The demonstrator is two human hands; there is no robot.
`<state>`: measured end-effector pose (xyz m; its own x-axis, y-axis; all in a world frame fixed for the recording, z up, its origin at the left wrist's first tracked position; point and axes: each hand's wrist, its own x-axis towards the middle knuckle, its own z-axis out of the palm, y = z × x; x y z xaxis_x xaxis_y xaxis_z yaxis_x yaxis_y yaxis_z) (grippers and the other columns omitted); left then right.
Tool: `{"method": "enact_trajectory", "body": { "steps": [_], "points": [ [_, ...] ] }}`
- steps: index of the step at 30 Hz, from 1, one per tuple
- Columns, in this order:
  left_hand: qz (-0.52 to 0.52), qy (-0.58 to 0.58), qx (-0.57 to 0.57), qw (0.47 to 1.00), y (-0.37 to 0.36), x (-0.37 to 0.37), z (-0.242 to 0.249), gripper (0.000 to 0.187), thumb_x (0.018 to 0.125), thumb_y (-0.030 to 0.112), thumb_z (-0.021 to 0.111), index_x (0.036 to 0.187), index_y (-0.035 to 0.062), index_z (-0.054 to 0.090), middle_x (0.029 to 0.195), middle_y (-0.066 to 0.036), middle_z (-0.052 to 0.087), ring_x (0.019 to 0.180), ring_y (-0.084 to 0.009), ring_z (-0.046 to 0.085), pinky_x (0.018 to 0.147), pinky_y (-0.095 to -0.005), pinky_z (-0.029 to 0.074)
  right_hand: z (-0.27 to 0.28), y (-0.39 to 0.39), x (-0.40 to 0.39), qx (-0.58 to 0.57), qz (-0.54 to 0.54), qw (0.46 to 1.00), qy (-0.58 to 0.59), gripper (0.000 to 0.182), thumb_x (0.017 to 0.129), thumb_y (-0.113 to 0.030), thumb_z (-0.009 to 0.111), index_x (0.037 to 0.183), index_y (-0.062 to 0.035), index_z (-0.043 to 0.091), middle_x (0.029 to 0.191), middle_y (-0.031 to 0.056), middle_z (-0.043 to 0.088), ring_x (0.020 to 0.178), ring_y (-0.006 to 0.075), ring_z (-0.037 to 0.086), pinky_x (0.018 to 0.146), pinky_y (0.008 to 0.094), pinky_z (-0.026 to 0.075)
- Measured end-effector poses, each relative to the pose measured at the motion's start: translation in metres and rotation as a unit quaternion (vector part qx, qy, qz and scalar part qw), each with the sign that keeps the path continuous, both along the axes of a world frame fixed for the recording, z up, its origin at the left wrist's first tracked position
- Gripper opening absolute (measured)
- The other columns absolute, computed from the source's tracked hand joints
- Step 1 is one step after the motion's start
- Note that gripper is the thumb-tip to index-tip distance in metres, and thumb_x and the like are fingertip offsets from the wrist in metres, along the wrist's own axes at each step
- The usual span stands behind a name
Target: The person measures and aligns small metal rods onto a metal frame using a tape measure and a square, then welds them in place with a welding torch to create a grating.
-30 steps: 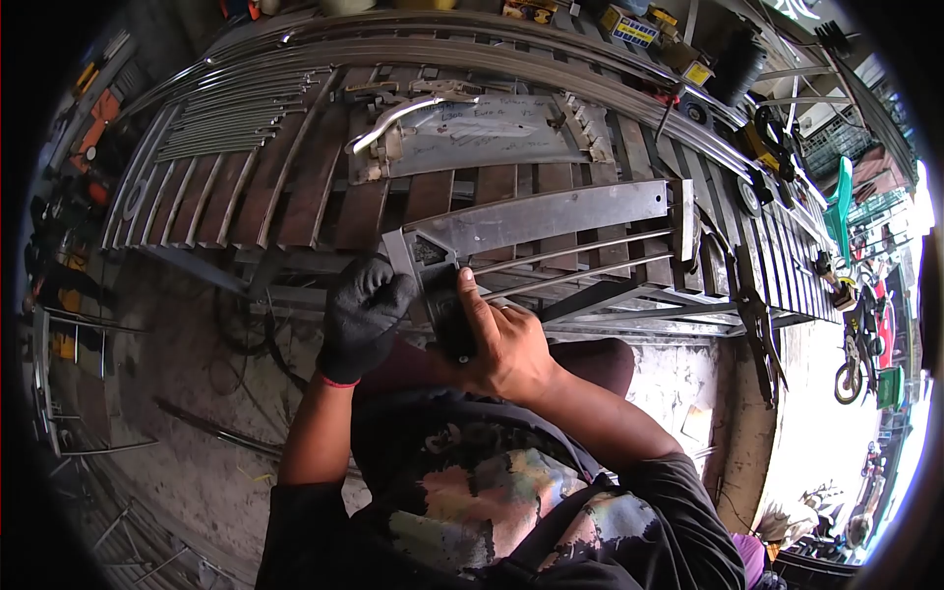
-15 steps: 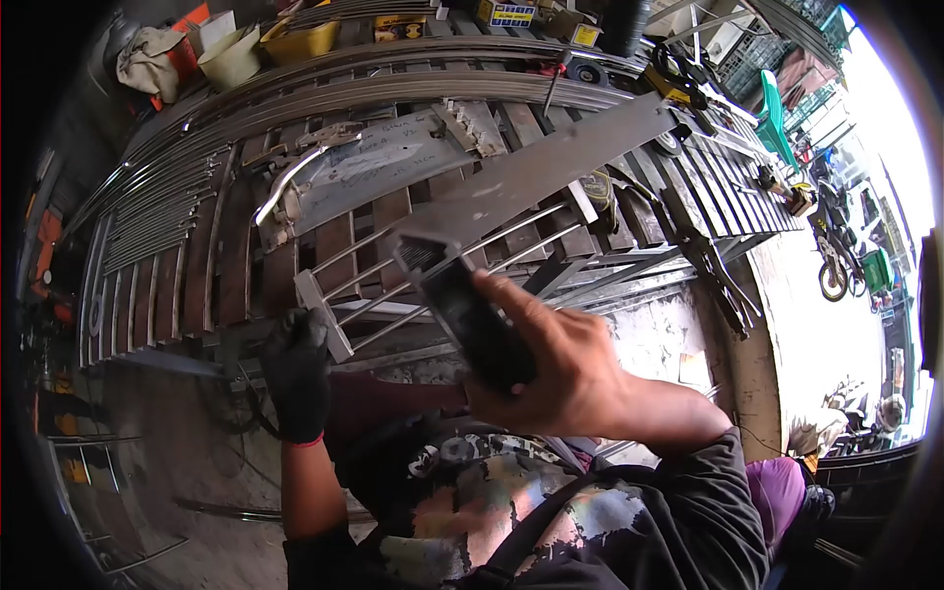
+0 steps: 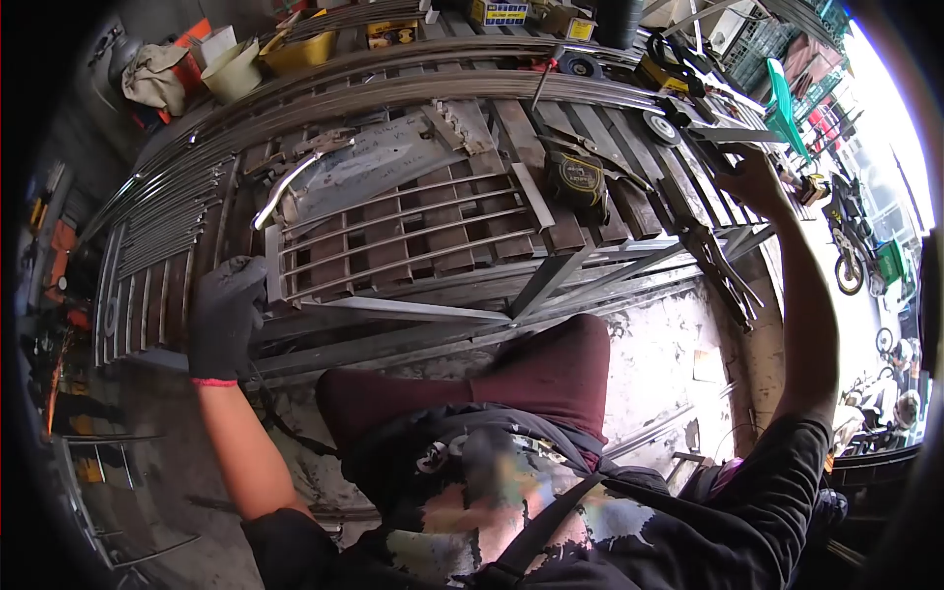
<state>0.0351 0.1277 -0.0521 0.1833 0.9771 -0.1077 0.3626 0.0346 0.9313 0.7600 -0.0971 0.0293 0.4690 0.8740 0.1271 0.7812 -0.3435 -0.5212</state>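
Observation:
My left hand [image 3: 228,317], in a dark glove with a red cuff, is closed on the left end bar of a metal frame [image 3: 408,228] with several thin parallel rods. The frame lies at the front edge of the slatted metal table. At the table's right side my bare right hand [image 3: 759,187] is raised, thumb and fingers apart, with nothing visible between them. Just beyond its fingertips lies a flat metal blade [image 3: 733,134]. A black and yellow tape measure [image 3: 578,181] sits right of the frame.
Behind the frame lie a marked metal plate [image 3: 369,162] and a curved shiny handle [image 3: 287,189]. Long rods [image 3: 413,87] run along the back. Clamping pliers [image 3: 716,270] hang at the front right. A hammer [image 3: 542,79] and yellow container [image 3: 298,57] are farther back.
My right hand has moved from the middle to the far right and let go of the black-handled tool with the long blade. My left hand and the frame have shifted left; the frame now lies flatter.

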Motion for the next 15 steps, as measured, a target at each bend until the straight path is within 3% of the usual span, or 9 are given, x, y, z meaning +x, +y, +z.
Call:
{"method": "enact_trajectory", "body": {
  "steps": [2, 5, 6, 8, 9, 10, 12, 14, 15],
  "points": [
    [0.009, 0.037, 0.014, 0.999, -0.009, 0.006, 0.013, 0.020, 0.105, 0.020, 0.069, 0.102, 0.0006, 0.075, 0.075, 0.002, 0.062, 0.065, -0.0074, 0.056, 0.062, -0.0257, 0.044, -0.028, 0.005, 0.029, 0.024, 0.004, 1.000, -0.010, 0.053, 0.091, -0.012, 0.082, 0.140, 0.0007, 0.066, 0.073, 0.0061, 0.070, 0.056, 0.0092, 0.062, 0.052, 0.0291, 0.050],
    [0.033, -0.011, 0.184, 0.982, -0.032, 0.008, 0.016, 0.026, 0.105, 0.011, 0.066, 0.125, -0.0040, 0.074, 0.105, -0.007, 0.075, 0.090, -0.0094, 0.067, 0.077, -0.0263, 0.051, -0.041, 0.010, 0.035, -0.063, -0.009, 0.996, -0.064, 0.052, 0.091, -0.014, 0.080, 0.139, 0.0004, 0.068, 0.065, 0.0034, 0.069, 0.055, 0.0091, 0.062, 0.051, 0.0290, 0.049],
    [0.019, 0.005, 0.228, 0.974, -0.041, 0.007, 0.016, 0.031, 0.106, 0.006, 0.061, 0.134, -0.0040, 0.069, 0.120, -0.009, 0.071, 0.095, -0.0099, 0.067, 0.084, -0.0262, 0.052, -0.049, 0.011, 0.042, -0.072, -0.005, 0.997, -0.032, 0.052, 0.091, -0.014, 0.079, 0.140, 0.0010, 0.067, 0.069, 0.0068, 0.071, 0.056, 0.0104, 0.064, 0.053, 0.0306, 0.051],
    [-0.012, 0.037, 0.314, 0.949, -0.063, 0.002, 0.018, 0.046, 0.107, -0.004, 0.051, 0.152, -0.0041, 0.060, 0.152, -0.013, 0.065, 0.104, -0.0110, 0.066, 0.097, -0.0259, 0.052, -0.063, 0.016, 0.055, -0.096, 0.059, 0.988, -0.105, 0.052, 0.092, -0.019, 0.078, 0.140, -0.0011, 0.069, 0.080, 0.0148, 0.076, 0.069, 0.0194, 0.073, 0.065, 0.0385, 0.058],
    [-0.016, 0.046, 0.316, 0.948, -0.077, 0.003, 0.022, 0.057, 0.100, -0.001, 0.057, 0.157, -0.0033, 0.056, 0.162, -0.014, 0.058, 0.124, -0.0109, 0.063, 0.092, -0.0279, 0.052, -0.061, 0.017, 0.049, -0.126, 0.071, 0.962, -0.233, 0.052, 0.092, -0.025, 0.076, 0.140, -0.0048, 0.070, 0.096, 0.0219, 0.079, 0.087, 0.0308, 0.078, 0.082, 0.0463, 0.060],
    [-0.018, 0.009, 0.299, 0.954, -0.088, 0.003, 0.021, 0.060, 0.099, 0.000, 0.057, 0.159, -0.0032, 0.054, 0.164, -0.013, 0.056, 0.126, -0.0117, 0.063, 0.096, -0.0287, 0.052, -0.028, 0.019, -0.005, -0.222, 0.016, 0.953, -0.205, 0.053, 0.091, -0.031, 0.078, 0.139, -0.0088, 0.073, 0.107, 0.0252, 0.078, 0.103, 0.0394, 0.077, 0.094, 0.0501, 0.059],
    [-0.024, -0.023, 0.294, 0.955, -0.101, 0.005, 0.018, 0.065, 0.100, 0.010, 0.060, 0.163, -0.0028, 0.048, 0.169, -0.015, 0.051, 0.135, -0.0169, 0.060, 0.107, -0.0330, 0.048, -0.030, 0.020, -0.016, -0.191, 0.060, 0.933, -0.300, 0.051, 0.091, -0.035, 0.081, 0.135, -0.0099, 0.076, 0.107, 0.0252, 0.078, 0.101, 0.0410, 0.077, 0.095, 0.0507, 0.059],
    [-0.029, -0.015, 0.319, 0.947, -0.108, 0.007, 0.014, 0.073, 0.105, 0.029, 0.065, 0.167, -0.0023, 0.042, 0.174, -0.018, 0.044, 0.149, -0.0257, 0.054, 0.121, -0.0403, 0.043, -0.018, 0.040, -0.036, -0.256, 0.063, 0.880, -0.395, 0.041, 0.091, -0.042, 0.084, 0.113, -0.0070, 0.079, 0.103, 0.0230, 0.079, 0.102, 0.0396, 0.077, 0.091, 0.0550, 0.059],
    [-0.046, 0.037, 0.397, 0.916, -0.104, 0.012, 0.008, 0.076, 0.106, 0.037, 0.065, 0.167, -0.0023, 0.042, 0.173, -0.019, 0.043, 0.152, -0.0288, 0.051, 0.123, -0.0426, 0.041, -0.009, 0.051, -0.069, -0.207, 0.073, 0.907, -0.361, 0.043, 0.093, -0.042, 0.082, 0.114, -0.0045, 0.076, 0.110, 0.0221, 0.077, 0.110, 0.0390, 0.075, 0.093, 0.0546, 0.058]
  ]
}}
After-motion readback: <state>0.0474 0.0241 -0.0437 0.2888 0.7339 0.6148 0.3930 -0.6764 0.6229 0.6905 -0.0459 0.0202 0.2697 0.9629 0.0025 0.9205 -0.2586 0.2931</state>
